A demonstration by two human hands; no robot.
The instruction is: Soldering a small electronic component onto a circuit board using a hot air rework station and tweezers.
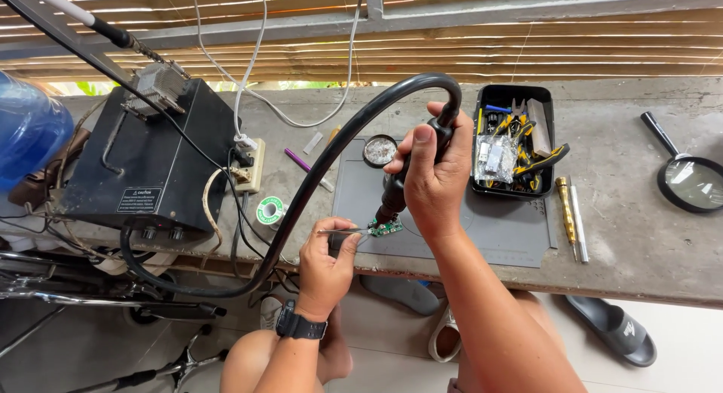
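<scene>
My right hand grips a black hot-air tool handle, nozzle pointing down at a small green circuit board on a grey work mat. A thick black hose arcs from the handle over to a black station box on the left. With a black watch on its wrist, my left hand pinches metal tweezers whose tips touch the board's left edge.
A black tray of pliers and small parts stands behind the mat. A magnifying glass lies far right; brass and silver rods beside the mat. A solder spool, round tin, power strip, blue bottle.
</scene>
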